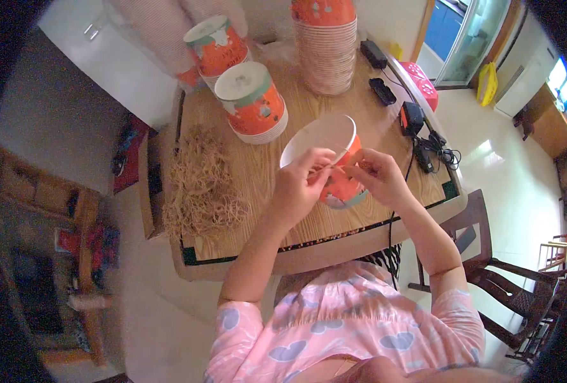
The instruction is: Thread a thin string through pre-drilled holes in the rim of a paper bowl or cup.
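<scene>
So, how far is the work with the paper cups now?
Looks done: two capped cup stacks lie on the table. In hand: the left hand and right hand stretch a thin band at one orange paper cup. Left: a tall upright stack and a heap of bands.

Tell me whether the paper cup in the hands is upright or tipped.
Tipped: the paper cup shows its open white mouth toward the upper left.

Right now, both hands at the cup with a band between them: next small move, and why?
Probably stretch the rubber band wider and slip it over the paper cup. The left hand and right hand pinch the band taut just in front of the cup, which sits tilted between them; the band does not look to be around it yet.
</scene>
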